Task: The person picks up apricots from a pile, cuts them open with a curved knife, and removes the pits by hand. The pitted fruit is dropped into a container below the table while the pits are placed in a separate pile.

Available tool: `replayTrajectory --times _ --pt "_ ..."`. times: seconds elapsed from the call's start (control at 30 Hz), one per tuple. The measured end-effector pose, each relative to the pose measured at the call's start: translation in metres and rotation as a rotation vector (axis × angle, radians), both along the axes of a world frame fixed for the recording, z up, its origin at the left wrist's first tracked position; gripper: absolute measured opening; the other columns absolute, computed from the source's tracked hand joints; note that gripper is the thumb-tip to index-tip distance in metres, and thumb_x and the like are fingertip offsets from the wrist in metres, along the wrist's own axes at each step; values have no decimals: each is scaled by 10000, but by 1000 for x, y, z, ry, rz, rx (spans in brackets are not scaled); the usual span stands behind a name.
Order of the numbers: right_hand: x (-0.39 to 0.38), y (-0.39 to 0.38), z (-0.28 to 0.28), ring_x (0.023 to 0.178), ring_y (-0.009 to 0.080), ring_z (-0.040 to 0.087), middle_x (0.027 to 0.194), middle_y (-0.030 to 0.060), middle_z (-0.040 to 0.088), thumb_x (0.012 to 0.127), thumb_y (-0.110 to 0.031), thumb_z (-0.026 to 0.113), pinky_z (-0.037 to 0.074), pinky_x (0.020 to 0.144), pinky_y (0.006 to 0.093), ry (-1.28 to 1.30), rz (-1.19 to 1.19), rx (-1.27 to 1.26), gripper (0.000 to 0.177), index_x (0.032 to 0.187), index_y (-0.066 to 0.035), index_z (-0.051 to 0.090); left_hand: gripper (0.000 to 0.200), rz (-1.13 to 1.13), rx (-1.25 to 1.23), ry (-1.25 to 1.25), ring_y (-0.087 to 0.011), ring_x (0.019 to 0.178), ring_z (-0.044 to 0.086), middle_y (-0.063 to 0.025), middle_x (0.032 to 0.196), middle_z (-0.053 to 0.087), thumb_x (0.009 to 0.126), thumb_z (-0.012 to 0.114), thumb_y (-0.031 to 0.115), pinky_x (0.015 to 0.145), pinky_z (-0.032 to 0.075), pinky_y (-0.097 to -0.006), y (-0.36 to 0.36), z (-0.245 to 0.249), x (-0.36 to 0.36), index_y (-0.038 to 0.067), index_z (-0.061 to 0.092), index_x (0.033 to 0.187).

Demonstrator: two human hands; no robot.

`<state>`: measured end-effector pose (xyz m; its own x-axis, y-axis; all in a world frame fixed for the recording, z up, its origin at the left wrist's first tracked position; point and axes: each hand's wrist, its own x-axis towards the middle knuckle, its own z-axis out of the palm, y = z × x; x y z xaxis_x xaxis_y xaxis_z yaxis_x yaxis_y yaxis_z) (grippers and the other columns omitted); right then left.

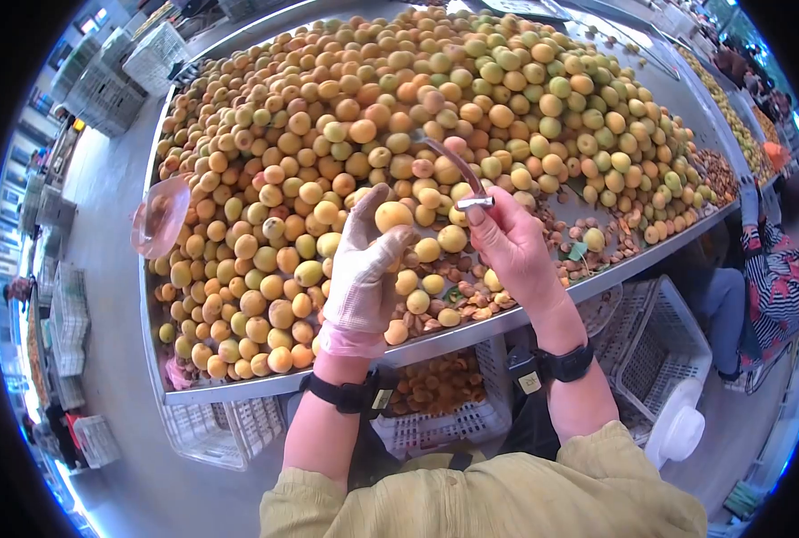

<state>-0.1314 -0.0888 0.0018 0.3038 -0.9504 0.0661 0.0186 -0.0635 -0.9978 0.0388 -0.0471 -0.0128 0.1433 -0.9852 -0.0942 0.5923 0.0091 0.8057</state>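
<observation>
My left hand, in a pale glove with a pink cuff, is closed on a yellow apricot between thumb and fingers. To its right my bare right hand grips a thin curved tool with a silver metal collar by the thumb; its tip points up and left. What kind of tool it is I cannot make out. Both hands are above a large heap of apricots on a metal table. Under the hands lie brown pits and halved pieces.
Below the table edge a crate holds halved apricots. More white crates stand at the left and right. A clear pink plastic bowl rests at the table's left edge. A seated person is at the right.
</observation>
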Motion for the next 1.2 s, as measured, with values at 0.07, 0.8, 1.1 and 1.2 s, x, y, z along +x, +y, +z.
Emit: replayTrajectory --times 0.07,0.8,1.1,1.2 --pt "7 0 -6 628 39 372 664 -53 433 941 -312 582 325 536 194 108 10 -80 278 907 -37 552 548 -5 6 -40 -112 881 561 -54 1026 545 850 626 104 736 481 -223 2 7 5 -5 386 1330" --pt "24 20 -6 557 313 552 627 131 556 897 -360 612 419 505 363 504 136 -251 354 803 -32 517 451 110 9 -559 -57 752 571 -25 951 618 713 742 17 616 473 -179 9 16 42 23 558 1124" --pt "26 21 -9 615 351 586 654 144 581 889 -349 616 442 524 399 561 81 -345 337 810 -37 513 498 196 -25 -597 -117 931 588 -64 1041 602 707 762 -20 820 496 -241 14 18 29 -1 528 1146" --pt "19 16 -8 601 341 584 650 144 583 893 -345 614 440 519 389 523 117 -259 340 808 -32 511 469 125 -35 -418 -111 907 584 -60 1039 585 774 727 43 798 491 -229 14 14 26 -4 507 1185"
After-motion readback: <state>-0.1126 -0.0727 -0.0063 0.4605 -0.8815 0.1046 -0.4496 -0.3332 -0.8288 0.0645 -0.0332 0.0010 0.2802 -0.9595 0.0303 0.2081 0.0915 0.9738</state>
